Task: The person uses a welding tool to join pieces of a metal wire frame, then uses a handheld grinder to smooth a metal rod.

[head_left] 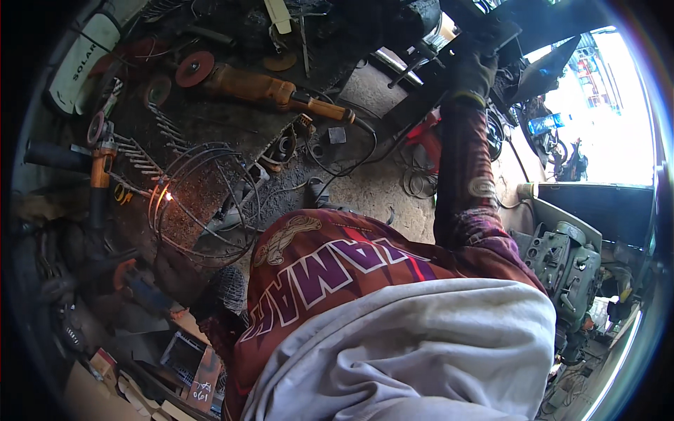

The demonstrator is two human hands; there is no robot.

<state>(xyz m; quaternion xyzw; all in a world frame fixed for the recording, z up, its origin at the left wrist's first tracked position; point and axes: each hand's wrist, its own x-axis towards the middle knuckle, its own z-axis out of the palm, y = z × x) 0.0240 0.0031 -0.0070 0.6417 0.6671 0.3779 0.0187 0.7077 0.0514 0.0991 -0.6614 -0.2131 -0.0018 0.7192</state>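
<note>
My right arm, in a dark red sleeve, reaches far forward to the right. At its end my gloved right hand (474, 74) is closed beside a dark metal piece (509, 36); shadow hides what its fingers grip. My left hand (230, 288), in a grey knitted glove, is low at the left by my body, its fingers hidden. Ahead of it lies a loose coil of thin rod or wire (242, 165). A bright orange glowing spot (168, 196) shows at the coil's left side, where a ribbed rod (137, 160) meets it.
A large orange angle grinder (249, 85) with a red disc (194, 69) lies ahead on the dark floor. A smaller orange grinder (102, 165) is at the left. A grey-green machine (569, 263) stands at the right. A blue-labelled bottle (546, 124) and an open cardboard box (98, 379) are farther out.
</note>
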